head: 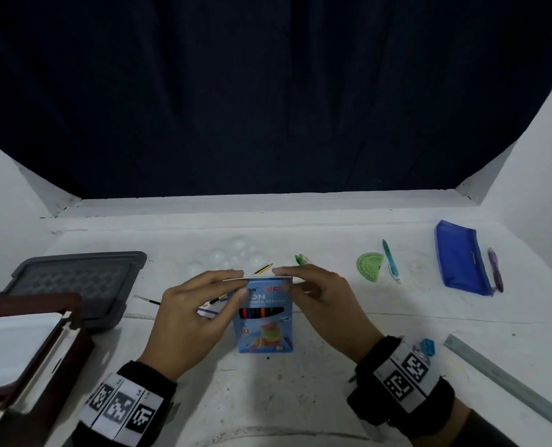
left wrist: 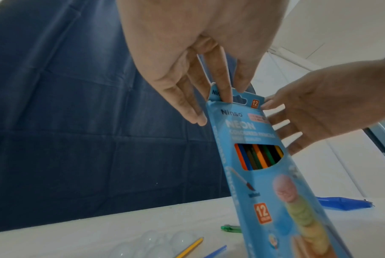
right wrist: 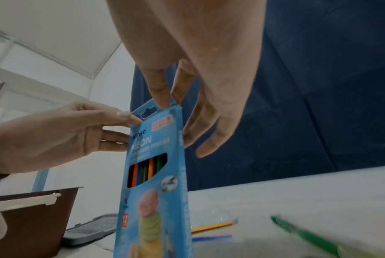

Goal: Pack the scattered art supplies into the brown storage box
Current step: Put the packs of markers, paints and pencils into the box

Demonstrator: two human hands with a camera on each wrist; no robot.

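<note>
A blue box of coloured pencils [head: 263, 330] stands upright on the white table in front of me, its bottom end on the surface. My left hand [head: 241, 282] pinches its top left corner, thumb in front and fingers behind. From the other side my right hand [head: 287, 279] pinches the top flap. Both wrist views show the pencil box [left wrist: 264, 174] [right wrist: 151, 192] close up, held between the two hands. The brown storage box [head: 29, 301] sits open at the lower left with a white tray [head: 16, 343] inside.
A grey lid [head: 74, 282] lies behind the brown box. Scattered behind the hands are a clear palette [head: 232, 256], yellow pencil [head: 263, 269], paintbrush [head: 147, 300] and green pen [head: 302, 259]. To the right lie a protractor [head: 370, 266], teal pen [head: 390, 261], blue pouch [head: 461, 258], purple pen [head: 495, 269] and ruler [head: 503, 375].
</note>
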